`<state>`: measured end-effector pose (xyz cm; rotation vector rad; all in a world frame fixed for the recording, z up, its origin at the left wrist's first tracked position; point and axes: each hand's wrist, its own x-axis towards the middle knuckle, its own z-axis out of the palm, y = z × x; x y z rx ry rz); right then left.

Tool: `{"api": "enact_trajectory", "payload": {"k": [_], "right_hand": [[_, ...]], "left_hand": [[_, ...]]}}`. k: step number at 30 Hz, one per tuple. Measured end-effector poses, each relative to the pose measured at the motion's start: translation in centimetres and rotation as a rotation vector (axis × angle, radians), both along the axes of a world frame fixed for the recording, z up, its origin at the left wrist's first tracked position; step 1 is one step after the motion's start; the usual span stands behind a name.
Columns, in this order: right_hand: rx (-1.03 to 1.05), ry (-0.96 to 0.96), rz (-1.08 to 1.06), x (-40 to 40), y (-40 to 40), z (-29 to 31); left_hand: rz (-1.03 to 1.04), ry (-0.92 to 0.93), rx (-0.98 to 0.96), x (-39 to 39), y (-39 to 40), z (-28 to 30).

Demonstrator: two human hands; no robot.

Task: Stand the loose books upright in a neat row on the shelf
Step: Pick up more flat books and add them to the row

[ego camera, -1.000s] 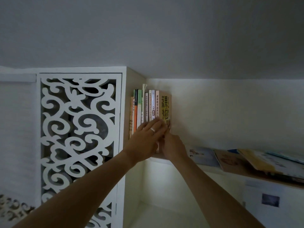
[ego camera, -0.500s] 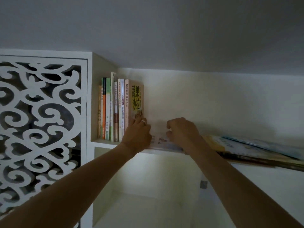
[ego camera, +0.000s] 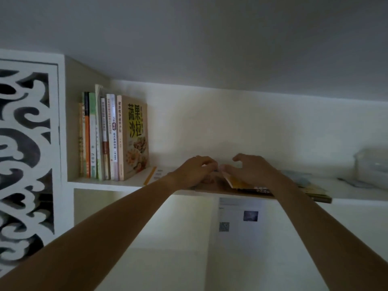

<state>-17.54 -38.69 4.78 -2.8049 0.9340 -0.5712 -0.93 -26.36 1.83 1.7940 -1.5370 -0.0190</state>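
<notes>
Several books stand upright in a row (ego camera: 109, 139) at the left end of the white shelf (ego camera: 100, 184); the rightmost is a cookbook (ego camera: 135, 139) with a yellow title. To its right, loose books lie flat: a white one with an orange edge (ego camera: 153, 175), a brown one (ego camera: 210, 188) and a yellow book (ego camera: 239, 183) on top. My left hand (ego camera: 195, 171) and my right hand (ego camera: 252, 171) meet over the yellow book. Both hold its left edge, which is tilted up off the pile.
A white lattice panel (ego camera: 27, 143) closes the left side. More flat books (ego camera: 312, 191) overhang the shelf edge on the right, with a clear plastic container (ego camera: 371, 166) beyond them. A printed sheet (ego camera: 237, 217) hangs below the shelf. The ceiling is close above.
Both hands have left the upright row and moved right to the flat pile. The yellow book's left edge has come up.
</notes>
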Motion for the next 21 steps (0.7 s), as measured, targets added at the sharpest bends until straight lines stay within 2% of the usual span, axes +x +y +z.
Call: {"api": "enact_trajectory", "payload": {"k": [2,4,6,8,10,14,17,19,21], "right_hand": [[0.034,-0.027,-0.011,-1.4,-0.9,0.5],[-0.01,0.158,-0.112,-2.1,-1.7,0.7],[-0.037,0.28,-0.117,-2.1,-1.8,0.4],[-0.045,0.26,-0.047,-2.1,-1.4,0.5],[0.006,0.231,0.038,-2.4,-0.6,1.0],[0.13,0.166,0.158,-2.3,0.2,1.4],[0.033,0.122,0.243,-1.4,0.2,1.1],[-0.093,0.047,0.196,0.1,-0.1,0.3],[-0.185,-0.073,0.118,1.9,0.0,-0.4]], "left_hand": [[-0.164,0.054,-0.005,-0.8,0.1,0.2],[-0.261,0.027,0.049,-1.4,0.2,0.1],[-0.314,-0.053,0.087,-1.8,-0.2,-0.3],[-0.242,-0.225,0.045,-1.7,-1.0,-0.8],[-0.14,-0.378,-0.106,-0.9,-1.6,-0.8],[-0.05,-0.487,-0.299,1.6,-1.3,-0.5],[0.064,-0.474,-0.37,3.7,-0.9,-0.5],[0.168,-0.423,-0.41,5.0,-0.5,-0.8],[0.302,-0.304,-0.372,5.1,0.3,-1.1]]}}
